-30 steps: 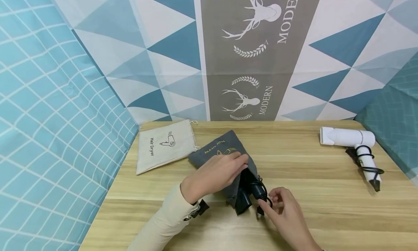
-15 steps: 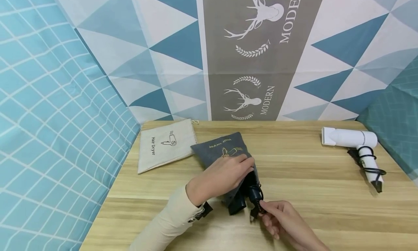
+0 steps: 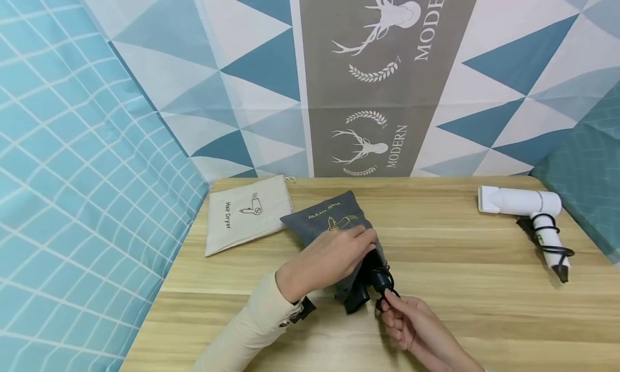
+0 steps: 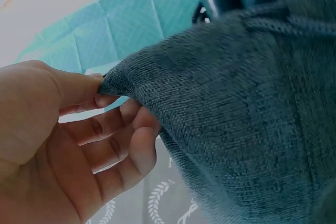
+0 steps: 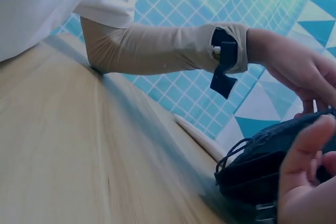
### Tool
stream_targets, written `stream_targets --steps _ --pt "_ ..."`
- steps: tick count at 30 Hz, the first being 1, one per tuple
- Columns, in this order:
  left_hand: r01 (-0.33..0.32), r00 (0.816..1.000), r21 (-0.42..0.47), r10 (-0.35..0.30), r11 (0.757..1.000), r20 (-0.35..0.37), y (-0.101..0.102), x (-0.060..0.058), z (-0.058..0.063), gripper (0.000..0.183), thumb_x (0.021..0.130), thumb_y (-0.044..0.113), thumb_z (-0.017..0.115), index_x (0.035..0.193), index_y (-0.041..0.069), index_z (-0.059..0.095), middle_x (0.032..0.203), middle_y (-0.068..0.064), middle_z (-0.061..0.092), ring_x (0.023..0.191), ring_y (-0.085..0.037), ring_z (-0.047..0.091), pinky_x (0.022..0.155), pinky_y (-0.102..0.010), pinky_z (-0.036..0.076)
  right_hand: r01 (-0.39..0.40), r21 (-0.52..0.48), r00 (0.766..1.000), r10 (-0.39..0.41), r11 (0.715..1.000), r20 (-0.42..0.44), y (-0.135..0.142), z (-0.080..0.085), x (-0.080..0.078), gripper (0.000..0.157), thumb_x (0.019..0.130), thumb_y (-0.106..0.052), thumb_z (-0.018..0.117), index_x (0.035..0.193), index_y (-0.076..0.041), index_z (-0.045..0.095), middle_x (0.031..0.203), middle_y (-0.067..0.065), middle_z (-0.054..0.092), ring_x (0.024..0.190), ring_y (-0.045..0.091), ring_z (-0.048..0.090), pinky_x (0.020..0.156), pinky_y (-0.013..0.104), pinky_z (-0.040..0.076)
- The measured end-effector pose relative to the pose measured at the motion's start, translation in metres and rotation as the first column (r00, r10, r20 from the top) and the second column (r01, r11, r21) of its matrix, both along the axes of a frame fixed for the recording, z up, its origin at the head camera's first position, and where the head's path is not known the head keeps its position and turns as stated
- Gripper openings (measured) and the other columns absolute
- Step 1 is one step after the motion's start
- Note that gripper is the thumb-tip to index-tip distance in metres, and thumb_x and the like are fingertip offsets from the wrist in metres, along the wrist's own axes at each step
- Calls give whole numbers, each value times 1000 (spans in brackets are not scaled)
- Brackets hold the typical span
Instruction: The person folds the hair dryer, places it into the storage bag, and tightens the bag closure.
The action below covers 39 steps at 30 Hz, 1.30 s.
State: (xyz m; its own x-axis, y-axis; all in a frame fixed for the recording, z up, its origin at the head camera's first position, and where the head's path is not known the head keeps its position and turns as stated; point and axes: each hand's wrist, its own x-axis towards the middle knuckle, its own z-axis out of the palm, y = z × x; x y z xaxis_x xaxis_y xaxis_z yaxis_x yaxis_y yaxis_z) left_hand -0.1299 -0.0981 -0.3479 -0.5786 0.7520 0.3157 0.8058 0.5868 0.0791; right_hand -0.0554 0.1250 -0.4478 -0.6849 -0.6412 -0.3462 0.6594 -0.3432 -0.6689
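Observation:
A dark grey drawstring pouch [image 3: 315,217] printed "Hair Dryer" lies mid-table, its mouth toward me. My left hand [image 3: 322,264] reaches over it; in the left wrist view, thumb and finger pinch a corner of the pouch cloth [image 4: 226,98]. Out of the mouth stick the ends of a black hair dryer [image 3: 357,299]; the rest of it is inside the pouch. With thumb and fingers my right hand [image 3: 411,323] pinches the cord by the dryer's handle end [image 3: 380,280]. In the right wrist view the right hand [image 5: 310,182] is partly cut off by the frame.
A beige pouch [image 3: 247,216], also printed "Hair Dryer", lies flat at the back left. At the far right rests a white hair dryer [image 3: 515,201] with its black cord wound round the handle. Patterned cloth walls surround the wooden table [image 3: 436,243].
My right hand has closed its thumb and fingers on the cord by the black dryer's handle end. The grey pouch has shifted and turned slightly; my left hand keeps its pinch on the cloth.

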Motion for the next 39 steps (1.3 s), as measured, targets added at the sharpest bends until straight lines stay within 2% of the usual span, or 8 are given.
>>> stream_targets --steps 8,10,13,16,19,25,32,39 --pt "-47 999 -26 48 999 21 -6 1 2 15 107 25 46 102 15 57 80 5 48 55 -6 43 48 -21 36 71 -174 988 -93 982 -122 -1 9 4 37 111 -29 32 95 -8 59 70 -5 48 56 9 37 52 26 20" --pt "-41 999 -30 42 999 25 -6 1 1 16 107 26 46 100 15 56 79 5 48 54 -7 42 46 -21 35 99 -144 980 -121 985 -156 -2 12 4 38 111 -29 32 93 -8 58 67 -4 47 54 9 36 51 28 18" --pt "-35 999 -32 35 999 10 -5 0 1 16 107 26 46 100 15 56 78 5 48 54 -7 42 46 -21 35 159 -17 967 -159 987 -199 -6 21 2 35 109 -32 39 89 -10 58 64 -4 46 51 9 36 49 27 20" --pt "-33 999 -20 33 999 -2 -4 -1 1 16 107 26 46 101 16 57 78 5 48 54 -7 43 47 -21 35 204 111 954 -172 973 -244 -12 30 1 34 107 -35 46 87 -10 56 62 -4 46 50 8 38 48 27 22" --pt "-18 1000 8 18 1000 -7 -4 -2 0 16 107 26 45 102 16 57 77 5 47 55 -6 43 48 -20 36 228 158 948 -182 961 -260 -17 38 -1 34 106 -37 48 87 -9 55 62 -4 47 49 8 40 48 27 23" --pt "14 1000 53 -13 998 -27 -1 3 0 16 108 26 44 104 16 56 77 6 47 53 -6 42 47 -19 35 251 73 952 -233 965 -199 -23 44 -6 34 106 -39 45 88 -11 52 63 -6 41 50 7 34 49 24 22" --pt "-13 999 55 15 998 -40 -4 2 3 16 108 25 45 99 15 53 75 6 44 51 -6 40 45 -18 32 269 -61 946 -275 961 -169 -26 45 -16 32 107 -38 42 90 -13 50 62 -7 37 51 9 24 48 22 21" --pt "-32 999 55 34 998 -29 -7 -1 3 14 108 25 45 101 15 53 77 5 46 53 -7 43 46 -20 35 261 -68 947 -269 963 -173 -25 44 -18 33 108 -37 40 89 -14 53 63 -7 40 52 9 25 47 19 27"
